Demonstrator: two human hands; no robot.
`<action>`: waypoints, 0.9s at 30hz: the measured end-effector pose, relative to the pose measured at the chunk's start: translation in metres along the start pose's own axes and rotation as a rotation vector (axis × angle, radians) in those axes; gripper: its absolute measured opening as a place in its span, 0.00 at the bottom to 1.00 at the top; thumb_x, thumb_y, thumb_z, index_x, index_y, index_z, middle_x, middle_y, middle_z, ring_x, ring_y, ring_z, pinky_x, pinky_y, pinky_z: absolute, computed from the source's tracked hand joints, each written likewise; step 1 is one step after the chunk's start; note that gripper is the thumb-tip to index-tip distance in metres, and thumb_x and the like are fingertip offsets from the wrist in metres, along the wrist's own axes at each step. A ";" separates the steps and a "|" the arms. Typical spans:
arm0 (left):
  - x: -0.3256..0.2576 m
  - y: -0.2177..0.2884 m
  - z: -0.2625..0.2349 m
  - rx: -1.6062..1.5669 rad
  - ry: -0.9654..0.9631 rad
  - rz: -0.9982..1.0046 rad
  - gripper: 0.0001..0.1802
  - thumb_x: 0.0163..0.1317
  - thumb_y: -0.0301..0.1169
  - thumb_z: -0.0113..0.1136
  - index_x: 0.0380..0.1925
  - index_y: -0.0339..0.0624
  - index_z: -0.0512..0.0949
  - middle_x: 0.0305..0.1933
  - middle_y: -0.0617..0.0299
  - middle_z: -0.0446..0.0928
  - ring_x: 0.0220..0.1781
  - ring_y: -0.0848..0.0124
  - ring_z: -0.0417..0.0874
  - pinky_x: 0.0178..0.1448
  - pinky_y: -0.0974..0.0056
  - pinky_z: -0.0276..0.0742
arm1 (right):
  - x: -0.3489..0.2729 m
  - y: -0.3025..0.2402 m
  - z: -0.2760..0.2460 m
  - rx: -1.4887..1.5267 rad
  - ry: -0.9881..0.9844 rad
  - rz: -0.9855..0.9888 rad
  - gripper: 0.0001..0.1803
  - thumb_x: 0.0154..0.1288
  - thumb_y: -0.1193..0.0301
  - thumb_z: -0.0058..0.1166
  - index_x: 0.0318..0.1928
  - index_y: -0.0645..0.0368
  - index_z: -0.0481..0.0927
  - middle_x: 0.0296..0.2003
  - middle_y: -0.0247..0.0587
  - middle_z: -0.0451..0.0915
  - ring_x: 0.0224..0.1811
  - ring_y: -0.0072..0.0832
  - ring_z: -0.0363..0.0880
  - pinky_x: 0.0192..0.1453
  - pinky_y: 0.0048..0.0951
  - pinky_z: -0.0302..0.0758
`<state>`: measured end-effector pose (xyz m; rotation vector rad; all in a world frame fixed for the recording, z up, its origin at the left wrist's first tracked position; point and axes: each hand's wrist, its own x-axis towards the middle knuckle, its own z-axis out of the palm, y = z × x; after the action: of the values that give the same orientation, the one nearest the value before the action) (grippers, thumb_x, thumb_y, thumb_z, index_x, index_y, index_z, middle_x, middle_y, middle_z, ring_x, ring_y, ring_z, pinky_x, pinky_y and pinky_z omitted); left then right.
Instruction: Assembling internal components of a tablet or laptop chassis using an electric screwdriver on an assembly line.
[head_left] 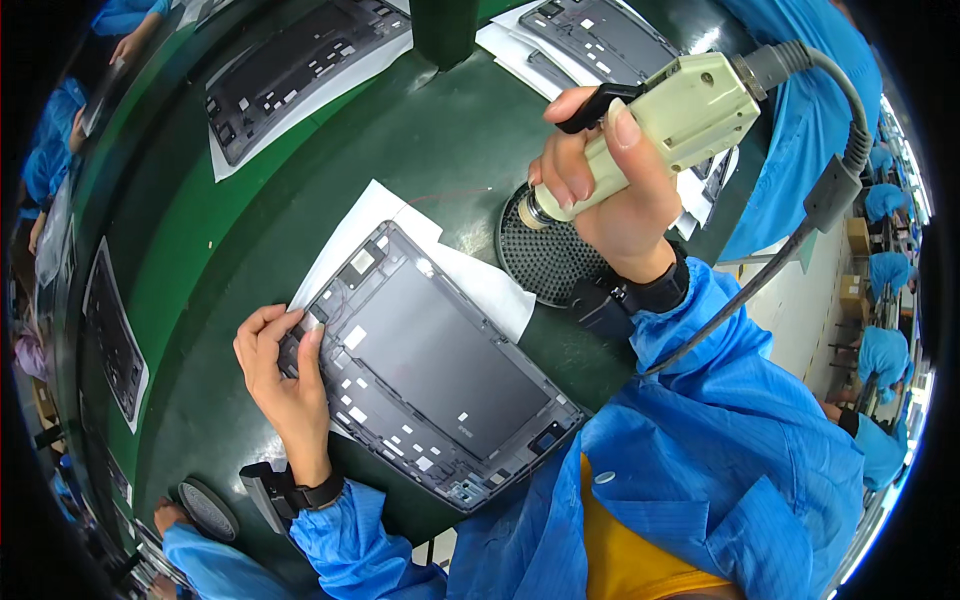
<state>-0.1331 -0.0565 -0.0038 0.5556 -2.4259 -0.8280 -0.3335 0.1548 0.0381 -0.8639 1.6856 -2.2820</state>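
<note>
Item: dark grey tablet chassis (430,365), open side up, lying aslant on a white paper sheet (480,280) at the centre of the green bench (200,230), its long axis running from 10 to 4 o'clock. Left hand (280,370), at the chassis's 9 o'clock edge: fingers pressed together and flat on the frame corner, pinning it down. Right hand (610,190), at 1 o'clock from the chassis and raised clear of it: fingers wrapped tightly round a cream electric screwdriver (660,125), thumb along the body, bit end pointing down toward a round black perforated dish (545,250) just beside the paper; grey cable (800,230) trailing off toward 3 o'clock. Both wrists carry black straps. Further out: more chassis on paper at 11 and 12 o'clock, other blue-sleeved workers at the rim. Risk, as judged: the paper may slide under a sideways push, skewing the chassis; the hanging cable may drag the driver off line and scar the frame.
</note>
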 end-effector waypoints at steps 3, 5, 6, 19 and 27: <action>0.003 0.003 -0.001 -0.001 -0.011 -0.012 0.10 0.48 0.22 0.62 0.32 0.37 0.77 0.41 0.56 0.73 0.45 0.62 0.71 0.50 0.63 0.66 | 0.002 -0.006 0.004 0.005 0.050 0.046 0.23 0.64 0.57 0.36 0.41 0.68 0.71 0.12 0.31 0.62 0.15 0.21 0.63 0.30 0.29 0.70; 0.006 0.003 0.000 -0.005 -0.022 -0.004 0.10 0.47 0.23 0.62 0.32 0.37 0.77 0.41 0.56 0.73 0.45 0.62 0.71 0.50 0.63 0.66 | 0.003 -0.007 0.002 -0.004 0.043 0.050 0.22 0.65 0.57 0.36 0.40 0.68 0.70 0.12 0.31 0.63 0.15 0.21 0.63 0.30 0.28 0.70; 0.008 0.004 0.001 -0.005 -0.021 -0.009 0.10 0.47 0.23 0.62 0.32 0.37 0.77 0.41 0.56 0.73 0.45 0.62 0.71 0.50 0.63 0.66 | 0.003 -0.008 0.001 -0.010 0.036 0.049 0.22 0.65 0.57 0.37 0.39 0.67 0.70 0.12 0.31 0.63 0.15 0.21 0.63 0.30 0.28 0.70; -0.011 -0.025 -0.009 -0.165 0.068 -0.036 0.11 0.46 0.27 0.65 0.32 0.42 0.79 0.40 0.63 0.75 0.45 0.63 0.71 0.52 0.62 0.60 | -0.006 -0.037 0.016 0.285 -0.308 -0.075 0.28 0.67 0.53 0.32 0.50 0.69 0.67 0.17 0.28 0.61 0.19 0.20 0.60 0.40 0.29 0.64; -0.019 -0.032 -0.006 -0.121 0.078 -0.092 0.09 0.45 0.25 0.66 0.29 0.40 0.79 0.40 0.63 0.74 0.46 0.65 0.69 0.52 0.64 0.61 | -0.013 -0.001 0.131 0.210 -0.522 0.048 0.25 0.67 0.56 0.32 0.46 0.68 0.67 0.15 0.30 0.62 0.18 0.21 0.62 0.35 0.29 0.68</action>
<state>-0.1084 -0.0727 -0.0267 0.6447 -2.2767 -0.9661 -0.2516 0.0538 0.0599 -1.2173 1.2036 -1.9266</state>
